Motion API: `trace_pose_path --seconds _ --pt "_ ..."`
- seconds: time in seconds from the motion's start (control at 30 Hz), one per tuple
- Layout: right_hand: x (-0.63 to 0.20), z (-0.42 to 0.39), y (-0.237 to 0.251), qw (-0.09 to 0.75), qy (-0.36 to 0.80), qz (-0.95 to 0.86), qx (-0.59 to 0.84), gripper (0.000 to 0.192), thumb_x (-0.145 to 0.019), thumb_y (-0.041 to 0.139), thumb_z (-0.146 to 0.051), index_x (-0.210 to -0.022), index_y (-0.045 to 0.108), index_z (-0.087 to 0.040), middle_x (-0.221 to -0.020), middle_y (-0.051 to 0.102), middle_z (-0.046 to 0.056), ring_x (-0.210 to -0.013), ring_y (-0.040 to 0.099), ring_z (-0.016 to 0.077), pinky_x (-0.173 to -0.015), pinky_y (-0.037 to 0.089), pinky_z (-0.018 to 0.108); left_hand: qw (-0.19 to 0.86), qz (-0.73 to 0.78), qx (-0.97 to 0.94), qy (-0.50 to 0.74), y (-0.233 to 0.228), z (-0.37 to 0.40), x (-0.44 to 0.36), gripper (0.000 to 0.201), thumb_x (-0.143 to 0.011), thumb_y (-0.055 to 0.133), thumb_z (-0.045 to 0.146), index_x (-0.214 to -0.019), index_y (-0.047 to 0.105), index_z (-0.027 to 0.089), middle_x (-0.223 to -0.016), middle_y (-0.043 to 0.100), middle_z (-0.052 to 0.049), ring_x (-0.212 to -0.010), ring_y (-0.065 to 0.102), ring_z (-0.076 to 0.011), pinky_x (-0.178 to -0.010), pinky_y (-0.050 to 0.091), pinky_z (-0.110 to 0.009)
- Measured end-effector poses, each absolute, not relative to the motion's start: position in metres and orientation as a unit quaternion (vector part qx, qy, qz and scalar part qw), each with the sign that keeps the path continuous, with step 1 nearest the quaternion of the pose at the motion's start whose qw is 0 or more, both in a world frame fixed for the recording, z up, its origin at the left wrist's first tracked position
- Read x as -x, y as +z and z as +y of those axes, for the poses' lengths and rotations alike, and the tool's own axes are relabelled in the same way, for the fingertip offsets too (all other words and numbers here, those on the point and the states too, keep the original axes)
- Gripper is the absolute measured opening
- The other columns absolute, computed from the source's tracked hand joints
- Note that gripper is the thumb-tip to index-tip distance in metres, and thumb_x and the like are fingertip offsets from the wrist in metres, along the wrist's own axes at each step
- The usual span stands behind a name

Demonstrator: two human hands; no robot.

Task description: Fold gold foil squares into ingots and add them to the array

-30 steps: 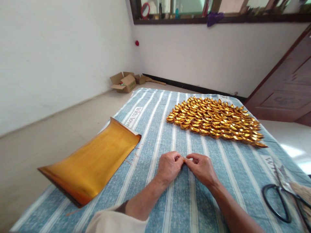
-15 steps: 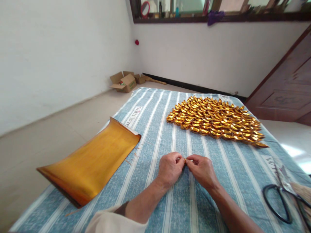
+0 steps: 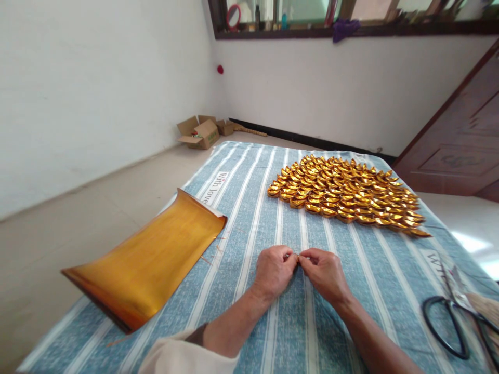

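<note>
My left hand (image 3: pixel 275 270) and my right hand (image 3: pixel 323 271) meet fingertip to fingertip over the striped cloth. Both are closed in a pinch on a small piece of gold foil paper (image 3: pixel 298 256), of which only a glint shows; the fingers hide its shape. To the left lies a stack of gold foil paper sheets (image 3: pixel 150 259) with curled ends. Beyond my right hand, many folded gold paper ingots (image 3: pixel 343 192) stand in close rows.
A blue and white striped cloth (image 3: pixel 241 228) covers the table. Black-handled scissors (image 3: pixel 448 311) lie at the right edge, beside a tan fibrous bundle (image 3: pixel 483 306). Thin strands (image 3: pixel 212 254) are scattered by the sheets. An open cardboard box (image 3: pixel 200 132) sits on the floor behind.
</note>
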State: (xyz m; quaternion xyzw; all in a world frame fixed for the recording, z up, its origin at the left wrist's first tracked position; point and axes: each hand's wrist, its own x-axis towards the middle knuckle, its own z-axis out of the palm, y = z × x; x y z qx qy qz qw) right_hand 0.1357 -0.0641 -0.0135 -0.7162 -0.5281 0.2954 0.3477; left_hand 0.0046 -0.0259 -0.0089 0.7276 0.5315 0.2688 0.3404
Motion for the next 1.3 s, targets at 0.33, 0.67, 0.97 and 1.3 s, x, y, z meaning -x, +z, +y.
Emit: trace_pose_path --seconds 0.33,0.67,0.97,1.3 --pt "-0.1363 -0.0638 -0.0141 0.350 0.293 -0.535 0.711 0.025 -0.077 0.052 -0.033 -0.072 0.073 -0.020 -0.063 0.067 0.001 -0.060 0.059 0.0162 -0.057 0.039 0.026 0.336 0.530 -0.729 0.275 -0.0081 -0.0265 -0.0049 0.021 -0.077 0.057 0.016 -0.056 0.063 0.016 -0.056 0.058 0.002 -0.056 0.050 -0.0110 -0.057 0.031 -0.022" --pt "-0.1363 -0.0649 -0.0125 0.357 0.299 -0.529 0.709 0.024 -0.077 0.053 -0.033 -0.072 0.073 -0.020 -0.061 0.066 0.000 -0.057 0.057 0.0150 -0.055 0.038 0.025 0.338 0.529 -0.728 0.277 -0.0066 -0.0266 -0.0054 0.022 -0.077 0.056 0.016 -0.057 0.063 0.017 -0.057 0.059 0.001 -0.056 0.051 -0.0110 -0.057 0.032 -0.022" --pt "-0.1362 -0.0643 -0.0128 0.354 0.297 -0.531 0.710 0.024 -0.076 0.053 -0.032 -0.071 0.073 -0.020 -0.061 0.066 0.001 -0.058 0.057 0.0154 -0.056 0.038 0.025 0.343 0.534 -0.724 0.270 -0.0079 -0.0261 -0.0058 0.022 -0.078 0.056 0.017 -0.057 0.065 0.017 -0.057 0.059 0.001 -0.057 0.051 -0.0114 -0.057 0.032 -0.022" --pt "-0.1373 -0.0642 -0.0148 0.353 0.289 -0.538 0.709 0.024 -0.076 0.052 -0.031 -0.072 0.073 -0.020 -0.060 0.066 0.001 -0.056 0.057 0.0151 -0.054 0.037 0.024 0.361 0.537 -0.718 0.257 -0.0067 -0.0251 -0.0058 0.017 -0.073 0.061 0.019 -0.056 0.063 0.017 -0.053 0.052 0.004 -0.054 0.047 -0.0115 -0.054 0.030 -0.023"
